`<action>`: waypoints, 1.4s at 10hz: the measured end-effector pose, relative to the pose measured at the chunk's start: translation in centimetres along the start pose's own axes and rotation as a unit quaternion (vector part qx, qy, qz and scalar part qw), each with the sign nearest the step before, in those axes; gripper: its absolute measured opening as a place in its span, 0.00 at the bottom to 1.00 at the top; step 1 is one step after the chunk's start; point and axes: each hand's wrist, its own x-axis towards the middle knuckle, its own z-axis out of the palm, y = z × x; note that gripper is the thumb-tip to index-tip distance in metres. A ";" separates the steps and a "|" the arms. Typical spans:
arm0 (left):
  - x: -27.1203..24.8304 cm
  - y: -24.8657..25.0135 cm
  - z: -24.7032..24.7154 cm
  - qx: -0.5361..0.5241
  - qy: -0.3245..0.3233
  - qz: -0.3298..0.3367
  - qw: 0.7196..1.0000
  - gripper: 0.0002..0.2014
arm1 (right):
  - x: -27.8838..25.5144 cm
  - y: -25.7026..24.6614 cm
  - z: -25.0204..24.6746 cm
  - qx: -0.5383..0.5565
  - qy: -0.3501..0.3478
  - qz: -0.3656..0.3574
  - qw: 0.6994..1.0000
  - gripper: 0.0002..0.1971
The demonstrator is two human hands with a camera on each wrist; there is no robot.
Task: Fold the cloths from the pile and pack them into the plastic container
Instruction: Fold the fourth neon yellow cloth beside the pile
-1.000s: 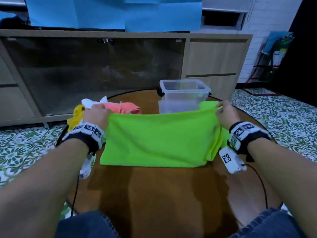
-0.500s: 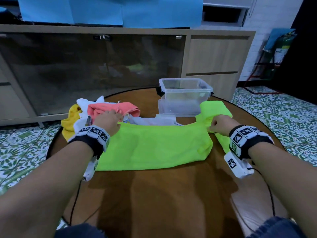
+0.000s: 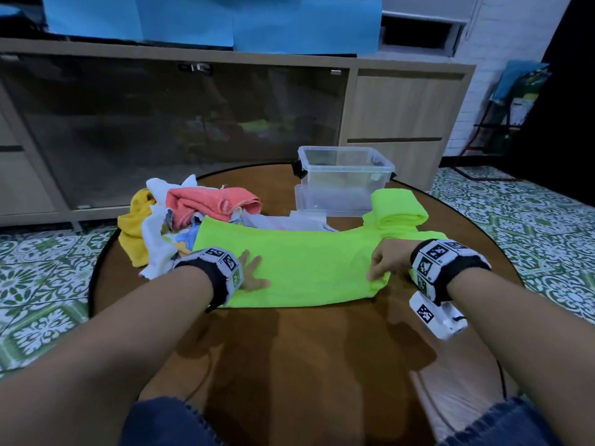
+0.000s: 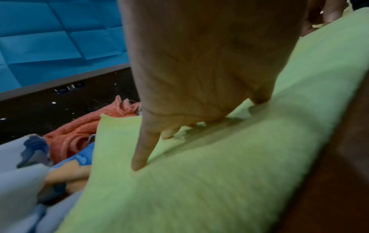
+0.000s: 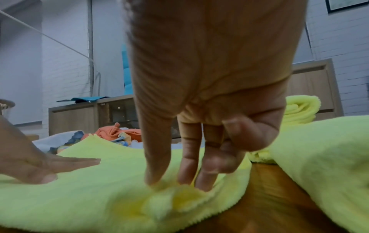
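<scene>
A bright green cloth point(image 3: 306, 268) lies folded in a wide band across the round wooden table point(image 3: 306, 365). My left hand point(image 3: 252, 273) rests flat on its left end, fingers spread point(image 4: 139, 162). At the cloth's right end my right hand point(image 3: 381, 267) pinches a bunched corner point(image 5: 175, 197) with curled fingers. A second green cloth point(image 3: 397, 209) sits folded beside the clear plastic container point(image 3: 346, 178), which stands empty at the table's far side. The pile point(image 3: 193, 214) of coral, yellow, white and printed cloths lies at the far left.
A low wooden cabinet point(image 3: 402, 123) with dark glass doors runs behind the table. Patterned green floor tiles point(image 3: 531, 226) surround the table. A cable point(image 3: 206, 375) trails off the table's near edge by my knees.
The green cloth has come down from being held up to lying flat. Both hands moved toward me; the left one let go of its corner and now presses flat, while the right pinches the right end.
</scene>
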 end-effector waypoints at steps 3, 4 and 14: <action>2.2 -1.3 2.0 -0.024 0.024 0.001 0.999 0.39 | -0.2 0.4 0.3 -0.040 0.000 0.037 0.999 0.17; 2.5 -1.6 2.5 -0.018 0.038 0.014 0.999 0.41 | -0.5 0.1 0.5 0.033 0.009 0.054 0.998 0.07; -3.7 0.9 1.5 0.059 -0.041 0.078 0.994 0.42 | -3.1 -1.7 6.3 -0.196 -0.043 0.021 0.980 0.37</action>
